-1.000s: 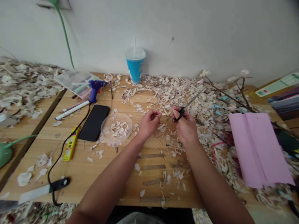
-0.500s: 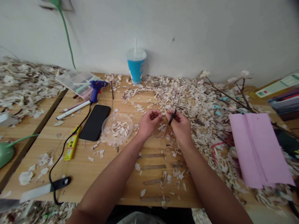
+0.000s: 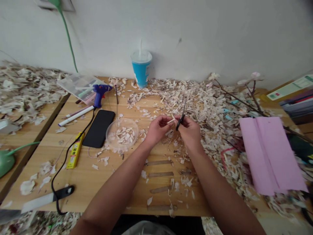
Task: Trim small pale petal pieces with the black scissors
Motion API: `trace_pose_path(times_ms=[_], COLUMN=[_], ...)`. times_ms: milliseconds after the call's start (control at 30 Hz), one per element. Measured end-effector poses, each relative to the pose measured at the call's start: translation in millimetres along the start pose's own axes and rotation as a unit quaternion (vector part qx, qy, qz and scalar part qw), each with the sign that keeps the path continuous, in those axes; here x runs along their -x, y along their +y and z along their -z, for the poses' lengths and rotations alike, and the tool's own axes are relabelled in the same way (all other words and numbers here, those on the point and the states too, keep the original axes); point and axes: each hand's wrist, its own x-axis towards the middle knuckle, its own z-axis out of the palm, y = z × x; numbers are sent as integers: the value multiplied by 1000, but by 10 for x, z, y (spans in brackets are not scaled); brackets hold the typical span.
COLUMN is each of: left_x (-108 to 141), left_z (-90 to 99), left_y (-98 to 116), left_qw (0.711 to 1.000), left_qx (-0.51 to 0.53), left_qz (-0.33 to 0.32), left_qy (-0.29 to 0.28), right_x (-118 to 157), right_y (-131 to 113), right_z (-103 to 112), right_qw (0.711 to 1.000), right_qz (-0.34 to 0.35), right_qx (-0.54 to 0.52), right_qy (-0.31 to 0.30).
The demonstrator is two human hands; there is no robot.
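A: From the head camera, where do the hands sit relative to the clear bowl (image 3: 122, 134)?

B: Just right of it. The left hand (image 3: 156, 129) pinches a small pale strip (image 3: 171, 121); the right hand (image 3: 190, 131) is closed around black scissors (image 3: 181, 118), blades pointing away.

A: Any risk?

B: The blades sit very near the left fingertips, so a hasty snip could nick them. The strip is tiny; a loose pinch could drop it among the shavings (image 3: 195, 98) littering the desk (image 3: 97, 176) right of the bowl.
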Motion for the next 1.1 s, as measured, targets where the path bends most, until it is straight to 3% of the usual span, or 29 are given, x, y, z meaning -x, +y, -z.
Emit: trace_pose_path(times_ms=[233, 567, 967, 1100], left_x=[-11, 2, 53, 64], left_z=[10, 16, 49, 54], left_y=[12, 97, 199, 204], left_qw=[999, 996, 992, 989], left_qx=[-12, 22, -87, -122], left_qz=[26, 87, 75, 59], left_qy=[19, -31, -45, -62], right_x=[21, -25, -80, -106], right_y=[-131, -136, -205, -205], right_z=[28, 98, 264, 319], right_qw=[995, 994, 961, 960], right_qz=[60, 61, 140, 125], right_qx=[84, 86, 192, 174], right_qy=[-16, -23, -143, -180])
